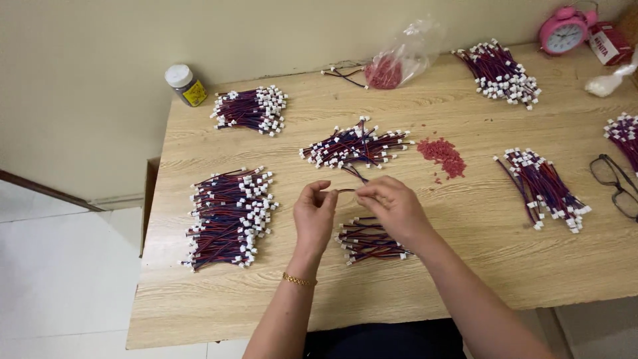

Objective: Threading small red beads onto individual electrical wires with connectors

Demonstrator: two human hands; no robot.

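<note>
Left hand (314, 214): raised just above the table (465, 266), fingers curled, thumb and forefinger pinching one end of a thin wire (347, 191). A gold bracelet (298, 280) sits on the wrist.

Right hand (392, 206): level with the left and close beside it, fingertips pinched on the other end of the same wire. The wire spans the short gap between the two hands, over the table's middle.

Small bundle (369, 240): red-and-blue leads with white plugs, lying flat directly under the hands, partly hidden by the right one.

Middle bundle (353, 146): loosely fanned, just beyond the hands.

Large stack (229, 216): left of the hands, plugs facing right.

Further bundles: one at far left (251, 109), one at far right (506, 72), one at near right (543, 187), one cut off by the right edge (625, 136).

Red beads (444, 156): small loose heap, right of the middle bundle.

Plastic bag (402, 58): clear, red bits inside, at the back edge.

Jar (185, 85): white lid, yellow label, back left corner.

Alarm clock (563, 30): pink, back right.

Glasses (615, 186): dark frame, right edge.
</note>
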